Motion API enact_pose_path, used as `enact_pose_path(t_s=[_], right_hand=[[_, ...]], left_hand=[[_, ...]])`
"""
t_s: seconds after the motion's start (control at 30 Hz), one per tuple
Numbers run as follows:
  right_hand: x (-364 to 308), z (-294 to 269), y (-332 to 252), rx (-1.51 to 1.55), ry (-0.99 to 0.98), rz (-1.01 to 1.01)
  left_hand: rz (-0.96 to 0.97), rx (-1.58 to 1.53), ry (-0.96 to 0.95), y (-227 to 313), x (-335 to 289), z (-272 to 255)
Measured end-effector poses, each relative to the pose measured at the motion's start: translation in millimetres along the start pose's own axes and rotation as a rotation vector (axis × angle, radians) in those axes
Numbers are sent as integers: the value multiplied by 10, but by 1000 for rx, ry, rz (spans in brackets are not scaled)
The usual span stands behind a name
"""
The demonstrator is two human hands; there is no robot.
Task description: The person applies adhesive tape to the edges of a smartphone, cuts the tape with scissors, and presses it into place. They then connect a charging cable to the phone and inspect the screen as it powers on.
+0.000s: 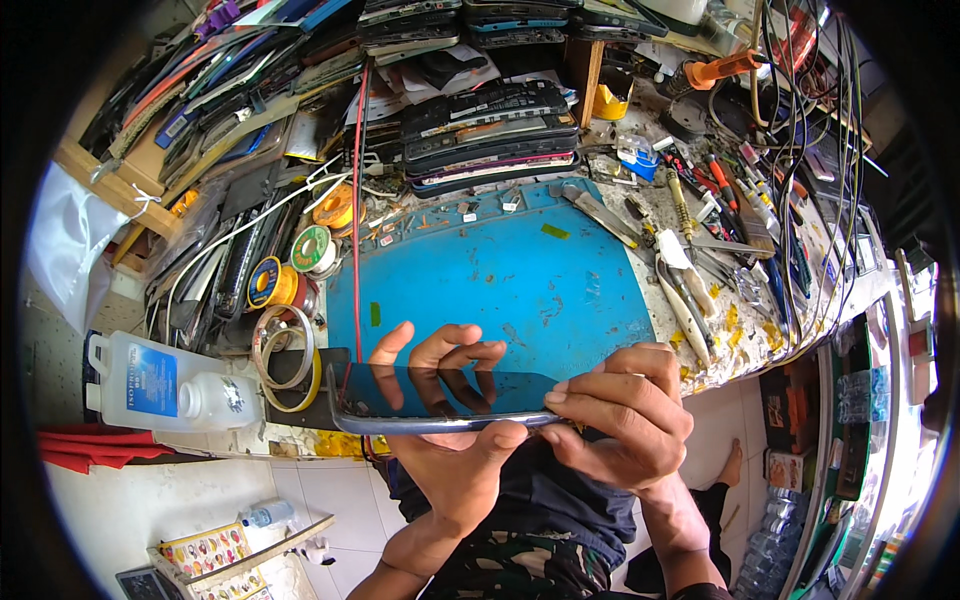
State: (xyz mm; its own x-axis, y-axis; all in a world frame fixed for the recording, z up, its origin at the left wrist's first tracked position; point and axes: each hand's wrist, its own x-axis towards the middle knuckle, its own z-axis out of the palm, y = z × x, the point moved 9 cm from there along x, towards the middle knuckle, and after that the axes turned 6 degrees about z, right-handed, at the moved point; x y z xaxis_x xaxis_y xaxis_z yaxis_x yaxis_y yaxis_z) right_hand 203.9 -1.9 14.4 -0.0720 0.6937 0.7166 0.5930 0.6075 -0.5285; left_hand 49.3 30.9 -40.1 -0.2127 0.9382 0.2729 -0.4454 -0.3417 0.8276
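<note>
A smartphone (525, 390) with a dark glossy screen and a bluish frame is held level above the near edge of a blue work mat (470, 290). My left hand (455, 470) grips its long side, the thumb along the near edge and the fingers raised beyond the far edge. Those fingers are mirrored in the glass. At the phone's right end, my right hand (630, 415) is closed with thumb and bent fingers pinching the corner. Whether anything small sits between those fingertips is hidden.
Stacked phone parts (490, 135) stand behind the mat. Wire and tape spools (315, 250) lie left, near a white jug (140, 380). Tweezers, screwdrivers and other hand tools (720, 185) crowd the right side. A red cable (357, 200) hangs down across the mat's left part.
</note>
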Motion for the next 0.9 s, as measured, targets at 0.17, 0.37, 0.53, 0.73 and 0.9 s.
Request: enact_pose_path(t_s=[0.17, 0.37, 0.53, 0.73, 0.9], right_hand=[[-1, 23, -14, -22, 23, -6], [15, 39, 43, 83, -36, 65], [25, 60, 32, 71, -44, 21], [-60, -46, 116, 163, 66, 98], [-518, 36, 290, 885, 185, 616]], left_hand=[[26, 17, 13, 8, -4, -12], [34, 7, -2, 20, 1, -8], [26, -6, 10, 0, -16, -33], [121, -14, 17, 101, 19, 0], [527, 461, -192, 535, -1, 109]])
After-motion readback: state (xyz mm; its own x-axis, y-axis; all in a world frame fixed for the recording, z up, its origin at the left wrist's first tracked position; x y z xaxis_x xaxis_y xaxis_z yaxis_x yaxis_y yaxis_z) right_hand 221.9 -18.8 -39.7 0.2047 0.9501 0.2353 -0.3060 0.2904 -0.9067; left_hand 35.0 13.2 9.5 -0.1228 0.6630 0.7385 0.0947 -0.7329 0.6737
